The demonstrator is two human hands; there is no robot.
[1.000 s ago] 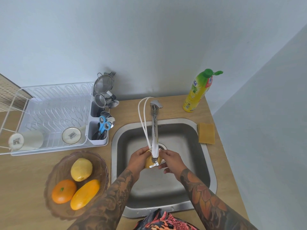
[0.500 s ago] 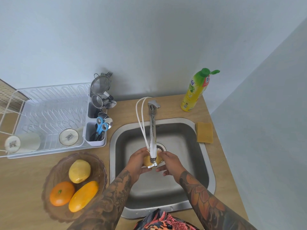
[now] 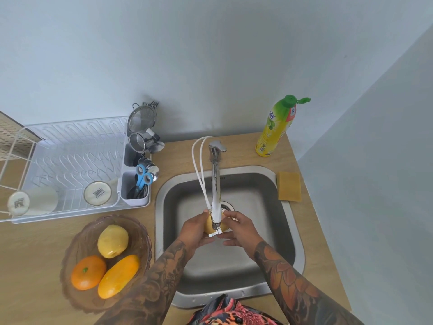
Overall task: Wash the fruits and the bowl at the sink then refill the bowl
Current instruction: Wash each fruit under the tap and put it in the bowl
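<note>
Washing: a yellow fruit [image 3: 209,225] sits between both hands over the sink [image 3: 296,233], right under the spout of the tap [image 3: 215,184].
Fruit's axis: mostly hidden by the spout and fingers, so which way it points and how its long axis runs cannot be told.
Left hand [image 3: 195,229]: fingers curled round the fruit's left side, grasping it.
Right hand [image 3: 239,228]: fingers fairly straight, their tips against the fruit's right side, not closed round it.
Bowl [image 3: 70,259]: brown glass, on the counter just left of the sink.
In the bowl: a yellow round fruit [image 3: 113,241] at the back, an orange [image 3: 88,272] front left with its green stem spot up, a long yellow-orange fruit [image 3: 118,276] front right, its long axis running from near left to far right.
Behind the bowl: a white dish rack [image 3: 70,160] with two cups lying in it and a cutlery holder [image 3: 134,186] holding blue-handled scissors.
Right of the sink: a yellow sponge [image 3: 289,186] on the counter, and a soap bottle [image 3: 275,130] with a green cap, flipped open.
</note>
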